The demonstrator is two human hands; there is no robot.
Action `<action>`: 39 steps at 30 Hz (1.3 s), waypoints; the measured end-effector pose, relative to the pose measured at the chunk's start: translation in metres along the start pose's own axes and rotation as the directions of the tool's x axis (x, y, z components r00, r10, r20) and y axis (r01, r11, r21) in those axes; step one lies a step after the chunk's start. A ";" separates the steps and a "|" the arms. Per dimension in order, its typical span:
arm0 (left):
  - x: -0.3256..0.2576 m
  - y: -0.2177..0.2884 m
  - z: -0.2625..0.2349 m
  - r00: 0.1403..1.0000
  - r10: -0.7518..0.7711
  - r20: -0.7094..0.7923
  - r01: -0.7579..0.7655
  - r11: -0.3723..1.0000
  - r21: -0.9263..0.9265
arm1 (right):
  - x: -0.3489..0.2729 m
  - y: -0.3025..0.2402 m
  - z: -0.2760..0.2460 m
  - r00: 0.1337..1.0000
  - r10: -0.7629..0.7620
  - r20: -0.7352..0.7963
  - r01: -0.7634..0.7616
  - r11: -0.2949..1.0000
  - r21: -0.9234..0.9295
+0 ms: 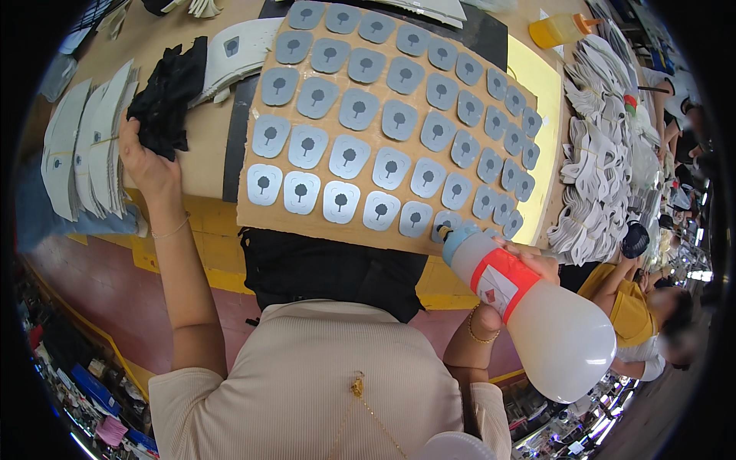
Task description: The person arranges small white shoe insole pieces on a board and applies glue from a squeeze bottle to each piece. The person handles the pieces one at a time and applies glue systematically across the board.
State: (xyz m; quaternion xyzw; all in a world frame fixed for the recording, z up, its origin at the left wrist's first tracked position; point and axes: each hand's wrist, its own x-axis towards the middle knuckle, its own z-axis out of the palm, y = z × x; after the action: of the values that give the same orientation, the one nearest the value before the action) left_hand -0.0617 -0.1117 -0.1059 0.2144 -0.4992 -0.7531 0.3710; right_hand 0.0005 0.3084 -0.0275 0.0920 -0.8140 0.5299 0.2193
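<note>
At the left, my left hand (150, 162) grips the lower edge of a crumpled black cloth (170, 96) lifted over the table. Some of its fingers are hidden by the cloth. My right hand (543, 265) is wrapped round a whitish plastic bottle (566, 341) with a red band and a light blue cap. The bottle is tilted, its dark nozzle (443, 230) close to the lower right edge of a brown cardboard sheet (337, 235). Rows of small grey rounded pieces (340, 202), each bearing a dark tree mark, lie on the cardboard.
Bundled stacks of white strips (67, 157) lie at the left, with more white pieces (238, 57) behind the cloth. Piles of white parts (594, 165) cover the right side. A bottle of orange liquid (557, 31) is at the far right. Another person (629, 314) is beyond.
</note>
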 end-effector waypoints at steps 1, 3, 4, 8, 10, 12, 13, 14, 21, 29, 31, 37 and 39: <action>-0.001 0.001 0.001 1.000 -0.002 0.003 0.002 1.000 -0.003 | 0.001 0.000 0.001 1.000 0.002 0.008 -0.001 1.000 -0.016; 0.001 0.001 -0.002 1.000 -0.001 0.023 0.001 1.000 -0.016 | 0.002 -0.001 0.002 0.999 -0.010 0.030 0.011 0.999 -0.048; 0.002 0.000 -0.003 0.999 0.000 0.034 0.001 1.000 -0.023 | 0.003 0.000 0.001 0.998 -0.033 0.056 0.037 0.997 -0.064; 0.002 0.000 -0.004 0.999 -0.007 0.041 0.008 1.000 -0.022 | 0.006 0.000 -0.002 0.991 -0.093 0.098 0.094 0.996 -0.009; 0.000 0.001 -0.003 0.999 -0.020 0.040 0.021 1.000 -0.015 | 0.000 -0.006 -0.003 1.000 -0.018 -0.022 0.022 0.981 0.194; -0.001 0.000 0.001 1.000 -0.008 0.002 0.008 1.000 -0.009 | 0.005 -0.016 -0.008 0.996 -0.024 -0.084 0.065 0.841 0.536; -0.002 0.000 0.002 1.000 -0.003 -0.016 0.003 1.000 -0.006 | 0.008 -0.020 -0.012 0.993 -0.018 -0.115 0.092 0.726 0.681; -0.002 0.001 0.002 1.000 -0.005 -0.023 0.005 1.000 -0.002 | 0.009 -0.021 -0.019 0.996 -0.033 -0.087 0.084 0.734 0.673; -0.005 0.004 0.009 0.999 -0.022 -0.042 0.023 1.000 0.008 | 0.006 -0.012 -0.033 0.982 -0.142 0.125 0.055 0.846 0.531; 0.003 -0.003 -0.006 0.999 -0.002 0.041 0.000 0.999 0.054 | -0.013 -0.009 -0.011 0.969 0.161 -0.186 -0.075 0.913 0.400; 0.004 -0.001 -0.009 0.998 0.000 0.070 -0.001 1.000 0.010 | -0.017 -0.002 -0.016 0.989 0.116 -0.092 -0.088 0.961 0.262; 0.006 -0.002 -0.010 0.997 -0.017 0.081 0.016 1.000 0.013 | -0.019 0.002 -0.019 0.999 0.018 0.028 -0.019 0.999 0.027; 0.001 0.000 -0.006 0.997 0.004 0.082 -0.006 0.999 0.034 | -0.018 0.002 -0.018 0.999 0.003 0.052 -0.002 1.000 -0.016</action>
State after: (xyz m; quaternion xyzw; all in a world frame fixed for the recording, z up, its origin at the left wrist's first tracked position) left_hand -0.0587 -0.1161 -0.1078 0.1883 -0.5276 -0.7516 0.3483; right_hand 0.0200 0.3243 -0.0310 0.1031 -0.8237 0.5212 0.1980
